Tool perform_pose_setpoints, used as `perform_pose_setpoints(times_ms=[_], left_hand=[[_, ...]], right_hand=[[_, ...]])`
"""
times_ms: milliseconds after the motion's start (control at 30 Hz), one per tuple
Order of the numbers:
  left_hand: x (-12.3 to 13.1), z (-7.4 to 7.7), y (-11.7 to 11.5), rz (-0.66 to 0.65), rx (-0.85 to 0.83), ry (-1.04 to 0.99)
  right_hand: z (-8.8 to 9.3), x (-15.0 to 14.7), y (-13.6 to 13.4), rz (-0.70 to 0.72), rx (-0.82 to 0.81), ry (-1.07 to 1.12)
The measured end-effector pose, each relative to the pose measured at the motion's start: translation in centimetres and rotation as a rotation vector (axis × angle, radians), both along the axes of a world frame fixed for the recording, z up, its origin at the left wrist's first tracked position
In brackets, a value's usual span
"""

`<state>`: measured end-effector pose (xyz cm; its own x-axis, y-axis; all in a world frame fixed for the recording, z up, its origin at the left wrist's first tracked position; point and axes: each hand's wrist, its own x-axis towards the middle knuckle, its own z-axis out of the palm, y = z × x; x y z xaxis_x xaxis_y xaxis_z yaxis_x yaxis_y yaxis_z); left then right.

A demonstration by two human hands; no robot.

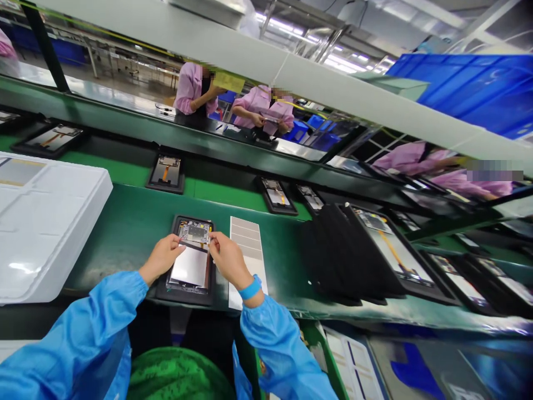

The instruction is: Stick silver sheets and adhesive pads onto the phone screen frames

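Observation:
An opened tablet lies in a black foam tray on the green bench in front of me. Its circuit board shows at the far end, with a silvery panel below it. My left hand is closed in a pinch over the tablet's left edge, beside the board; a thin reddish strand shows at the fingertips, but whether they grip it is unclear. On the opposite edge, my right hand, with a blue wrist strap, pinches at the board's right side. What lies between those fingers is hidden.
A sheet of grey label-like strips lies right of the tray. White plastic trays stand at left, stacked black foam trays at right. Behind runs a green conveyor carrying more opened tablets. Several people in pink work across the line.

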<state>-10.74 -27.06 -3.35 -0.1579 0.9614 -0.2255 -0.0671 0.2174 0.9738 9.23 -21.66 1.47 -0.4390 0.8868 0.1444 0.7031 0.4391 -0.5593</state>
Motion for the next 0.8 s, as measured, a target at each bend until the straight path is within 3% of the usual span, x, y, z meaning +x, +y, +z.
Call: perform_pose_setpoints(times_ms=[133,400,633,800], left_hand=[[0.5,-0.7,1.2,0.008,-0.01,0.041],[0.5,-1.2,1.3,0.022,-0.03,0.052],[0.6,-1.5,1.3,0.027,-0.028,0.076],[0.6,-1.9,1.3,0.02,-0.016,0.129]], right_hand=[[0.1,1.0,0.7,-0.036,-0.045,0.094],[-2.9,4.5,-0.5,-0.148,-0.193,0.356],[-4.1,4.9,-2.1,-0.165,-0.246,0.418],[-4.3,4.7,-3.3,-0.126,-0.21,0.345]])
